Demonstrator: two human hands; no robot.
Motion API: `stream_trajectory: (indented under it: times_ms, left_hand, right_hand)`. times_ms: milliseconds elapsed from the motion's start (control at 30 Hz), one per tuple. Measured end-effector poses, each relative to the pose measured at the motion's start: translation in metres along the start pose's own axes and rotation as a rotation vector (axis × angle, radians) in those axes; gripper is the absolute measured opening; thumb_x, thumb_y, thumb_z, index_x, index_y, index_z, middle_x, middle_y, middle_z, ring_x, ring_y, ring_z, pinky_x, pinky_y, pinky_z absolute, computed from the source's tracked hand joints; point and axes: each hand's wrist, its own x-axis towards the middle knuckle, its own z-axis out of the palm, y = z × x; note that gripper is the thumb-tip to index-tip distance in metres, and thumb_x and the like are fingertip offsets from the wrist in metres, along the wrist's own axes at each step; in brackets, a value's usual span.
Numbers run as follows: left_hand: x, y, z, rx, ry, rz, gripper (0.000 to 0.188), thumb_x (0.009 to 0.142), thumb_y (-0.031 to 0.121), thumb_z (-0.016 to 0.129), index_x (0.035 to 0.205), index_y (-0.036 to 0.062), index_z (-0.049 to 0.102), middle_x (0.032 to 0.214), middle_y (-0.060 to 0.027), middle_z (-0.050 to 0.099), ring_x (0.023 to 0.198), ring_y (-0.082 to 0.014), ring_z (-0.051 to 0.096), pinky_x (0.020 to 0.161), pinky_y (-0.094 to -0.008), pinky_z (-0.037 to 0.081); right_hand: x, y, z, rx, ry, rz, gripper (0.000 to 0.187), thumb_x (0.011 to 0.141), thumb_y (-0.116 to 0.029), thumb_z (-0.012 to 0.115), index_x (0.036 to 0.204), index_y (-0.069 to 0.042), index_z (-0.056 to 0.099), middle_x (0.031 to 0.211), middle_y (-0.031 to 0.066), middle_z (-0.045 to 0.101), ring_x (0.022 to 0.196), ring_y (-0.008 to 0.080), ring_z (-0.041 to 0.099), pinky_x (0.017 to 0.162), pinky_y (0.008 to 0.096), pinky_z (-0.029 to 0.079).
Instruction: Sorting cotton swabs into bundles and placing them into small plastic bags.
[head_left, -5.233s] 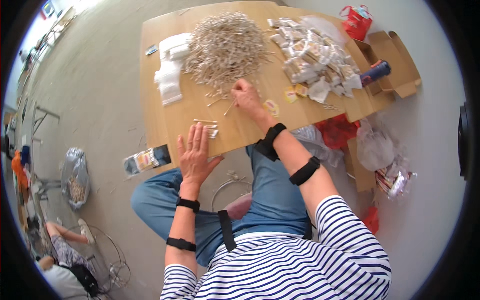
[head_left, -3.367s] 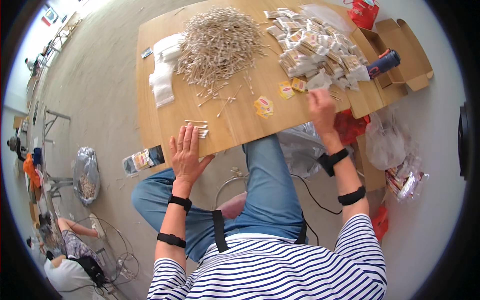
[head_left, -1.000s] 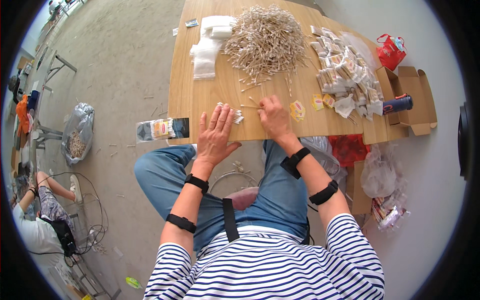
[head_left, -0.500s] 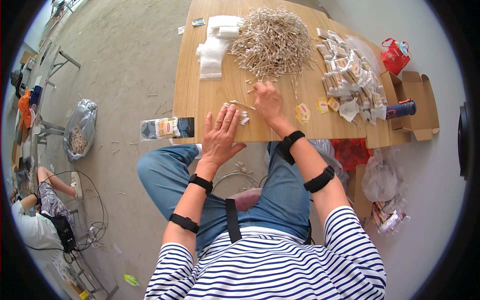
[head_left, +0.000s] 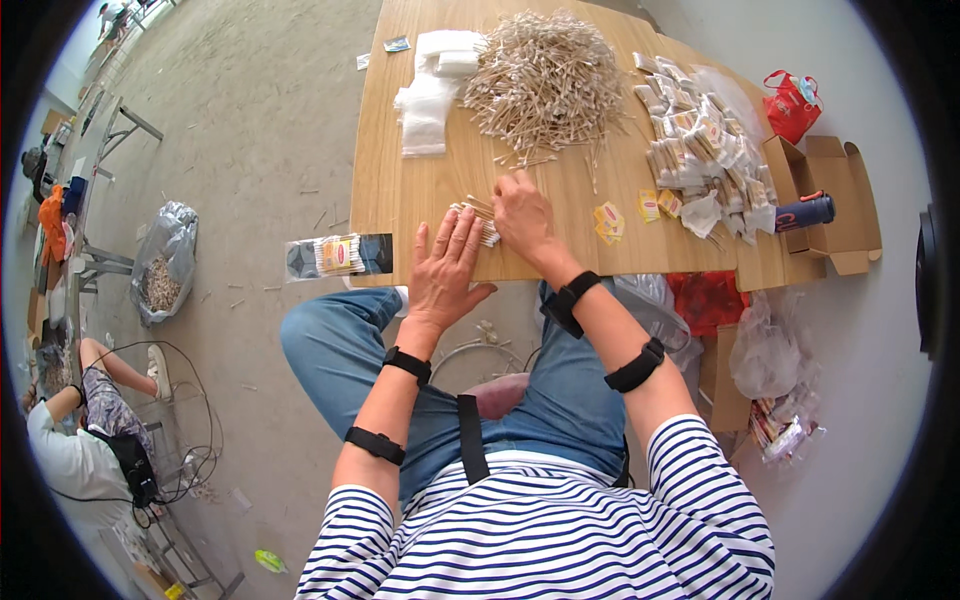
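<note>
Near side of the heap of cotton swabs (head_left: pixel 548 85), left of its middle: left hand (head_left: pixel 447 265), palm down and not gripping, fingers straight and side by side, thumb spread, fingertips resting on a short row of swabs (head_left: pixel 488 231). Farther left of the heap, at the near edge of the wooden table (head_left: pixel 400 190): clear packet of swabs (head_left: pixel 339 255) with yellow label and red mark, print too small to read. Directly on the heap's near side: right hand (head_left: pixel 522 212), fingers curled toward the thumb, close by the right end of the row; grip on a swab impossible to tell. Near side of the heap, to its right: yellow label cards (head_left: pixel 609 222) with red marks, lettering too fine to read. Far right of the heap: dark-blue bottle (head_left: pixel 805 213). Right of the heap: pile of packed bundles (head_left: pixel 705 130), some showing yellow labels. Just left of the heap: white plastic stack (head_left: pixel 425 125).
</note>
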Motion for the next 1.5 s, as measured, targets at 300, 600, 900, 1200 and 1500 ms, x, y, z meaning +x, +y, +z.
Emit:
stream_trajectory:
  times_ms: [300, 600, 900, 1200, 1500]
  left_hand:
    - [0.000, 0.001, -0.001, 0.006, 0.002, 0.009, 0.109, 0.062, 0.051, 0.084, 0.152, 0.0114, 0.036, 0.160, -0.0054, 0.032, 0.150, -0.0223, 0.026, 0.121, -0.0547, 0.018]
    - [-0.001, -0.001, -0.002, 0.063, -0.028, 0.013, 0.108, 0.066, 0.056, 0.079, 0.153, 0.0106, 0.035, 0.160, -0.0067, 0.032, 0.150, -0.0240, 0.027, 0.121, -0.0527, 0.017]
    - [0.001, 0.000, -0.002, 0.062, -0.030, 0.017, 0.106, 0.067, 0.056, 0.078, 0.153, 0.0109, 0.036, 0.160, -0.0071, 0.034, 0.149, -0.0239, 0.027, 0.121, -0.0524, 0.016]
    - [-0.001, -0.001, -0.001, 0.058, -0.019, 0.010, 0.105, 0.066, 0.055, 0.079, 0.152, 0.0120, 0.037, 0.160, -0.0072, 0.034, 0.150, -0.0238, 0.027, 0.121, -0.0524, 0.016]
    - [0.000, 0.000, -0.001, 0.061, -0.021, 0.014, 0.105, 0.066, 0.056, 0.079, 0.152, 0.0113, 0.037, 0.160, -0.0070, 0.033, 0.150, -0.0240, 0.026, 0.122, -0.0522, 0.016]
  right_hand:
    - [-0.012, 0.003, -0.012, -0.002, -0.032, 0.019, 0.011, 0.083, -0.014, 0.066, 0.089, -0.005, 0.063, 0.100, 0.0170, 0.060, 0.089, 0.0384, 0.066, 0.076, 0.0470, 0.054]
    - [-0.007, -0.001, -0.013, 0.046, -0.094, 0.069, 0.011, 0.080, -0.013, 0.065, 0.088, -0.005, 0.063, 0.102, 0.0166, 0.062, 0.094, 0.0390, 0.064, 0.082, 0.0480, 0.052]
    - [0.000, 0.003, -0.004, 0.036, -0.007, 0.119, 0.007, 0.082, -0.013, 0.065, 0.087, -0.008, 0.064, 0.096, 0.0147, 0.064, 0.090, 0.0381, 0.066, 0.079, 0.0478, 0.053]
    - [-0.004, 0.002, -0.005, 0.053, -0.005, 0.077, 0.006, 0.081, -0.011, 0.065, 0.086, -0.007, 0.064, 0.096, 0.0154, 0.063, 0.089, 0.0379, 0.066, 0.079, 0.0479, 0.053]
    - [-0.004, 0.000, -0.008, 0.018, -0.057, -0.026, 0.009, 0.081, -0.011, 0.065, 0.088, -0.007, 0.067, 0.098, 0.0163, 0.064, 0.086, 0.0389, 0.067, 0.077, 0.0480, 0.054]
